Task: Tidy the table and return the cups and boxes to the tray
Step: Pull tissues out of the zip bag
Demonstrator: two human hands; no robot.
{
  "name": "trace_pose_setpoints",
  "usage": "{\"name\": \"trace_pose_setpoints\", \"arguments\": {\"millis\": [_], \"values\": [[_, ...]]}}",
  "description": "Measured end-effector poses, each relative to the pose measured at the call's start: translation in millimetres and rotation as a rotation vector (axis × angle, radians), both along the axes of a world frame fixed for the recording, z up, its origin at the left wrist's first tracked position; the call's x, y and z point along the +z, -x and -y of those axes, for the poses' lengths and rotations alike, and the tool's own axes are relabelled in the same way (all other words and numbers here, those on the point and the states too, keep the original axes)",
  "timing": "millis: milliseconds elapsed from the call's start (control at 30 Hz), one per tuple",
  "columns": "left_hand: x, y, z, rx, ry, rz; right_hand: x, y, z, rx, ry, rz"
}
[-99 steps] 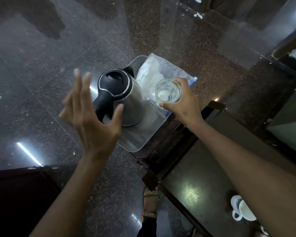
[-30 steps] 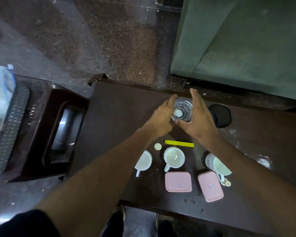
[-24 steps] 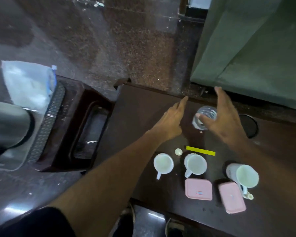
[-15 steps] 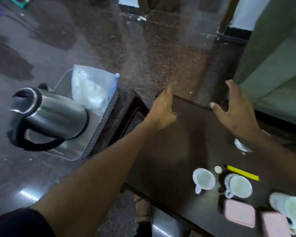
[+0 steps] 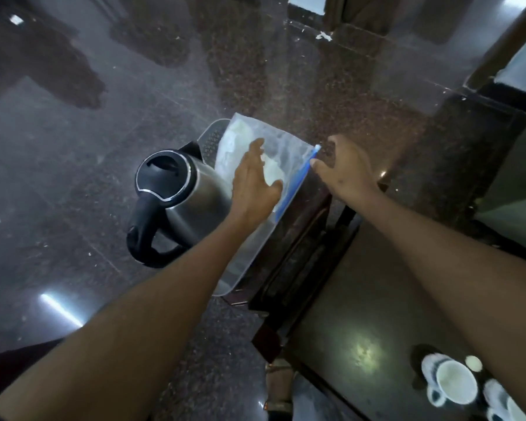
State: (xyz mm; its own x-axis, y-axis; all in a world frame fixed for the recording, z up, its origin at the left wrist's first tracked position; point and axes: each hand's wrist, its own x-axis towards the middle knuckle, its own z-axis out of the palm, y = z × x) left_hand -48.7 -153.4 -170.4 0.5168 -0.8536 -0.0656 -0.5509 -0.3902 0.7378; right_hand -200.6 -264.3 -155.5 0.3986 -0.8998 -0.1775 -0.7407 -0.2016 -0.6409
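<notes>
A silver tray (image 5: pixel 246 259) rests on a dark wooden stand (image 5: pixel 298 235) left of the dark table (image 5: pixel 362 314). On the tray stand a steel kettle (image 5: pixel 179 202) with a black lid and a clear zip bag (image 5: pixel 271 153) with a blue strip. My left hand (image 5: pixel 254 183) hovers open over the bag beside the kettle. Just past the bag's blue edge my right hand (image 5: pixel 346 170) is spread open and holds nothing. A white cup (image 5: pixel 453 385) and part of a second cup (image 5: pixel 504 402) sit on the table at the bottom right, next to a small white lid (image 5: pixel 473 363).
Glossy dark granite floor (image 5: pixel 104 117) surrounds the stand. A green sofa (image 5: pixel 516 165) lies at the right edge. A sandalled foot (image 5: pixel 278 387) shows below the table's corner.
My view swung left from the table to the tray. Both hands left the glass on the table and moved over the zip bag on the tray, still holding nothing.
</notes>
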Motion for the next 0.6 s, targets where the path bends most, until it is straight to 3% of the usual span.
{"name": "trace_pose_setpoints", "arguments": {"millis": [133,400,600], "values": [[-17.3,5.3,-5.4,-0.034,-0.092,-0.048,-18.6,-35.0,-6.2,-0.066,-0.064,-0.006],[-14.0,16.2,3.2,-0.027,-0.107,0.018,-10.5,-52.7,-24.3,-0.069,0.15,0.196],[6.9,32.9,10.2,0.092,0.225,0.082,28.7,-40.3,-12.1,-0.147,0.155,0.412]]}}
